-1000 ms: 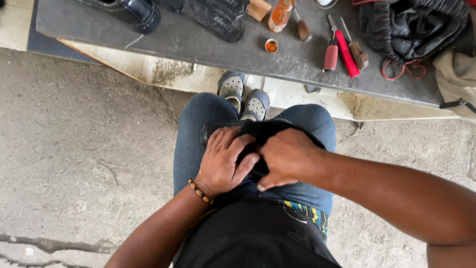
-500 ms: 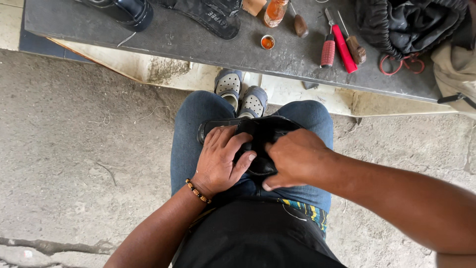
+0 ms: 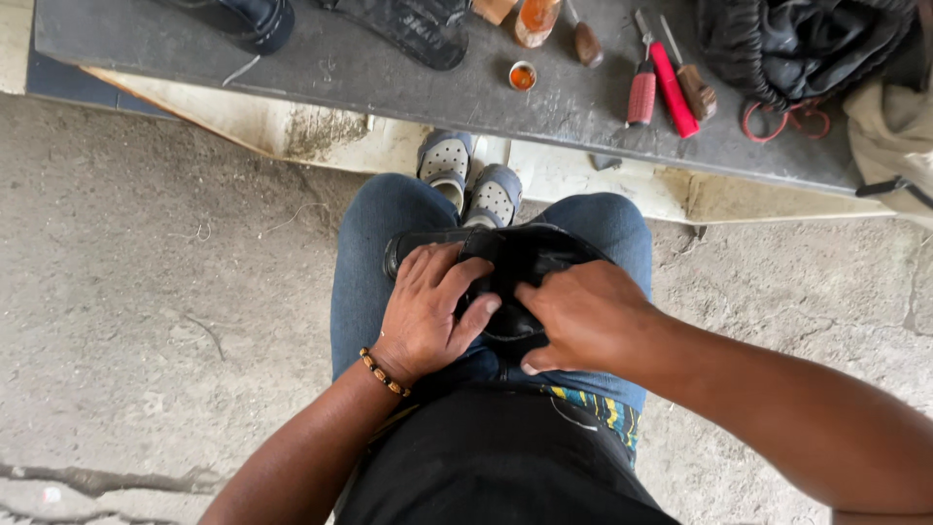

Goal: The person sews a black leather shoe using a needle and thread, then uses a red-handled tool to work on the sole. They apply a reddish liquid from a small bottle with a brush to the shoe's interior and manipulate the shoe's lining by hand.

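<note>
Beyond both hands, a grey table (image 3: 408,78) carries a black bag (image 3: 807,44) and a red-handled screwdriver (image 3: 671,78). A black shoe (image 3: 525,258) lies across the lap under the hands. Left hand (image 3: 423,311) and right hand (image 3: 583,316) both clamp onto it, fingers curled.
</note>
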